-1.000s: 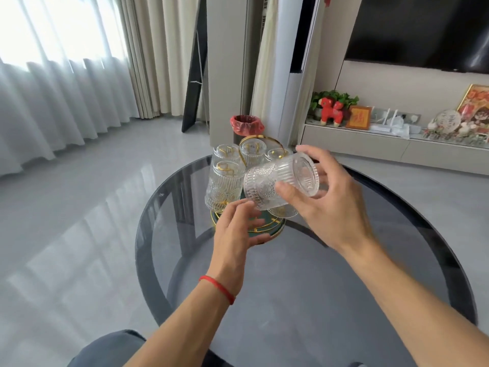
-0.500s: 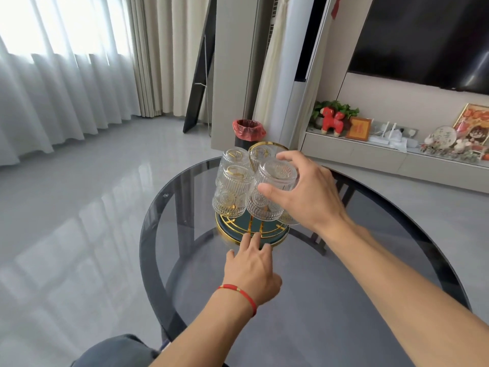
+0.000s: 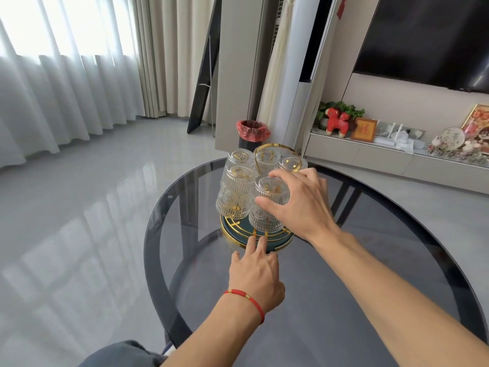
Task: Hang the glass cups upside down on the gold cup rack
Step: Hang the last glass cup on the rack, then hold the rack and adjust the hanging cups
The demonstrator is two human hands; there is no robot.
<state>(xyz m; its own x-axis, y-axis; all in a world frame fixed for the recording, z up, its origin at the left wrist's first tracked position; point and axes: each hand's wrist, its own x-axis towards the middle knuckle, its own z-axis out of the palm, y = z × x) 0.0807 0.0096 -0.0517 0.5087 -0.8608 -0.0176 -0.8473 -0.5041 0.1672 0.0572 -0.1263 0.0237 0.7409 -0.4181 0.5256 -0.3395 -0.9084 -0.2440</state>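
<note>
No brand name or legible writing appears on the cups or rack; a small round mark sits on the glass table (image 3: 330,300) near its far-left rim, too small to read.

The tabletop is round, dark and transparent, with a darker band along its edge. Bare glass extends on both sides of the forearms and between the hands and the near rim. To the right of the right hand the surface is unoccupied out to the rim. Beyond the rim, grey floor lies to the left.

Left hand (image 3: 255,268): palm down on the table, fingers extended and loosely spread. Two fingertips touch the near edge of the rack base. It grips nothing. A red cord bracelet (image 3: 246,300) circles the wrist.

Just beyond the left fingertips stands the gold cup rack (image 3: 277,241), a round dark-green base with a gold rim and gold wire grid, placed toward the far side of the table.

Right hand (image 3: 299,205): partly closed around the nearest glass cup (image 3: 267,207), thumb on its near side, fingers curled over the upturned base. The cup is inverted on the rack, mouth down just above the base.

Left of the right hand, a second inverted cup (image 3: 234,194) hangs beside the held one. Beyond the hand, three more inverted cups (image 3: 266,157) stand under the gold hoop handle (image 3: 277,147).

Farther off, a bin with a red liner (image 3: 253,131) stands on the floor.
</note>
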